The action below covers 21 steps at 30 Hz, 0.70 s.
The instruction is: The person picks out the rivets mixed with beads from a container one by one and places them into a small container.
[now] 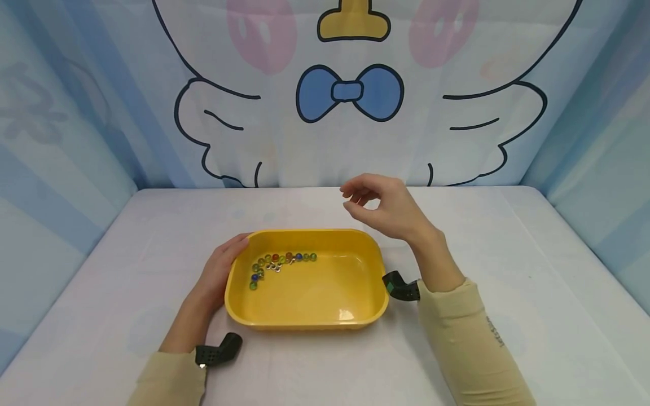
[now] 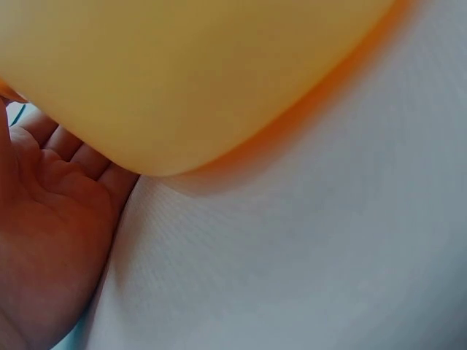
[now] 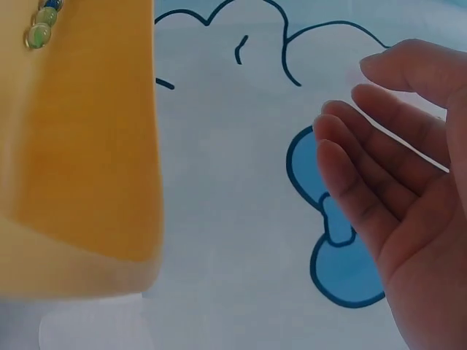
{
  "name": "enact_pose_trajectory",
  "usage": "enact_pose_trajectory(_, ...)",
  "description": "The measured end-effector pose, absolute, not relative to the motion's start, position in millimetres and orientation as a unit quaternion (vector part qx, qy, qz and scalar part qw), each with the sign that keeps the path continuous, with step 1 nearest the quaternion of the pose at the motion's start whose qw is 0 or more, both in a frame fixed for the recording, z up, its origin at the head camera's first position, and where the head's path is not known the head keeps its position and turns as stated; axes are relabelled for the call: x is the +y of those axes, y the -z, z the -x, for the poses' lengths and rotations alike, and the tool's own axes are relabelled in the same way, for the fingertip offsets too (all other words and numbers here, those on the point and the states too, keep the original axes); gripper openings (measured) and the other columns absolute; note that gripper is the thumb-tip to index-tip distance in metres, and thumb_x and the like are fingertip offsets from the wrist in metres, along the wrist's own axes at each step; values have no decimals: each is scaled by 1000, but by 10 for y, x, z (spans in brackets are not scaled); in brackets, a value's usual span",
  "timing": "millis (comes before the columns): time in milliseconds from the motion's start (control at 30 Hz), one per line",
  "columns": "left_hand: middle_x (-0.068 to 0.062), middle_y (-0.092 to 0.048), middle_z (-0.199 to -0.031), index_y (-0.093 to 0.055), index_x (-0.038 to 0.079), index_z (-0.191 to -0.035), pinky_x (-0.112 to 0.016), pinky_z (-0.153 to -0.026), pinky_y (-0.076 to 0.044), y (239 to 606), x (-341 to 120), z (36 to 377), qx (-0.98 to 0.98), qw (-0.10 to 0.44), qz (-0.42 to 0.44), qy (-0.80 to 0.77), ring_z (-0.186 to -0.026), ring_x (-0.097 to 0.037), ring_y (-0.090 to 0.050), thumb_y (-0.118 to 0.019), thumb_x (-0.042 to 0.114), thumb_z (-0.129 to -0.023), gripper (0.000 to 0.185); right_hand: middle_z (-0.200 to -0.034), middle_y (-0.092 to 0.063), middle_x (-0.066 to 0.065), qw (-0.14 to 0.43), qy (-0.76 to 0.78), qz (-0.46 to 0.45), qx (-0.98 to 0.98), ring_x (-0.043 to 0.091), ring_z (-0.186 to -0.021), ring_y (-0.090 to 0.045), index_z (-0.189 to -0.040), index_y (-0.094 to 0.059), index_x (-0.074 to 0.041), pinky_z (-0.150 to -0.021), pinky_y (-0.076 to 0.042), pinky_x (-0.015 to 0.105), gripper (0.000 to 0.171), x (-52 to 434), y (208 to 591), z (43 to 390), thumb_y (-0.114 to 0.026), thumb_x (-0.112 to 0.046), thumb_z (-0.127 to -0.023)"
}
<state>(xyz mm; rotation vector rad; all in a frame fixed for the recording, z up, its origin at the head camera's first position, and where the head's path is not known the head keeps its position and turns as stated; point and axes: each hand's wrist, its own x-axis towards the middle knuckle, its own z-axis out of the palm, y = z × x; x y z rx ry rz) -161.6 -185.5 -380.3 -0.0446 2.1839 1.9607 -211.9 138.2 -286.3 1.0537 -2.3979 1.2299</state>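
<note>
Head view: we see the white tabletop (image 1: 533, 270), the yellow tub (image 1: 310, 316) near its front edge, our left hand (image 1: 215, 276) flat against the tub's left wall, our right hand (image 1: 383, 206) raised, relaxed, holding nothing. Marbles (image 1: 278, 263) lie clustered inside; none outside.

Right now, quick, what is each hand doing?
Left hand: open, resting against the left side of the yellow tray.
Right hand: open, fingers loosely curled, holding nothing, raised above the table behind the tray.
</note>
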Motion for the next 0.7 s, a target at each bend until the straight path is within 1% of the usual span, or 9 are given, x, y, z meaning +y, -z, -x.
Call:
enact_pose_trajectory(200, -10, -49, -148, -45, 8, -150, -38, -116, -31, 3798, -1847, 1619, 741, 106, 17, -663, -134, -22, -45, -36, 40, -109, 53, -107, -69, 8, 105, -428, -372, -817, 18, -90, -64, -114, -69, 1, -85, -56, 33, 24, 1291, 2863, 2116, -72, -2, -90)
enact_pose_trajectory(500, -10, -50, -148, -46, 7, -149, -34, -115, -32, 3801, -1850, 1613, 737, 106, 14, -668, -133, -21, -45, -35, 39, -109, 52, -106, -70, 6, 96, -423, -370, -821, 15, -90, -63, -114, -69, 0, -85, -55, 31, 24, 1221, 2864, 2107, -71, -3, -90)
enact_pose_trajectory(700, -10, -49, -148, -45, 7, -149, -37, -116, -30, 3803, -1848, 1613, 739, 104, 15, -666, -134, -21, -45, -36, 39, -109, 52, -107, -69, 6, 87, -431, -370, -818, 15, -91, -63, -115, -69, 0, -85, -55, 31, 24, 1205, 2868, 2111, -71, -3, -91)
